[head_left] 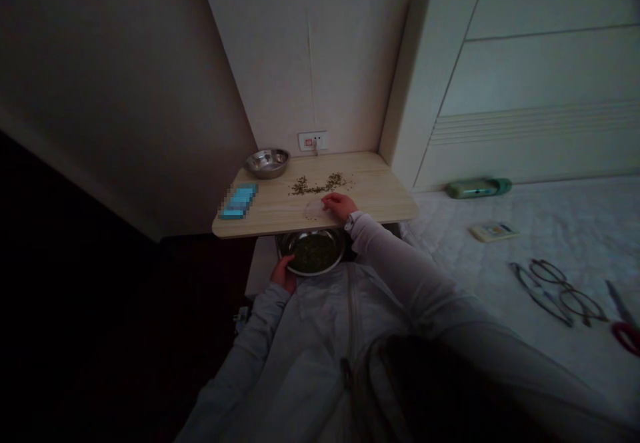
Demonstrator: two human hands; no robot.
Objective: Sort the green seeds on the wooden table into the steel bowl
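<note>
Nearest, well R of the fingers on the white bed (450, 276): scissors (626, 336) w/ red handles, then glasses (564, 287) lying just beyond. L hand (283, 275) is gripping the L side of a lg metal bowl (313, 273) at the person's front, just below the tbl edge; thumb over the rim, other fingers hidden. Dark green bits (315, 254) sit in it, to the R of that thumb. Further R of both hands, a sm. pack (494, 232) on the bed. R hand (339, 207) is over the wooden tbl (280, 211), thumb + fingertips pinched on a thin see-thru piece (314, 210), which lies to their L. A phone (239, 202), pixelated screen, is further L of these fingertips. Small dark grains (316, 190) spread in a rough arc just beyond them. Green bottle (479, 188) well to their R. Beyond, far L, a sm. metal bowl (267, 174); wall outlet (313, 141) farthest.
</note>
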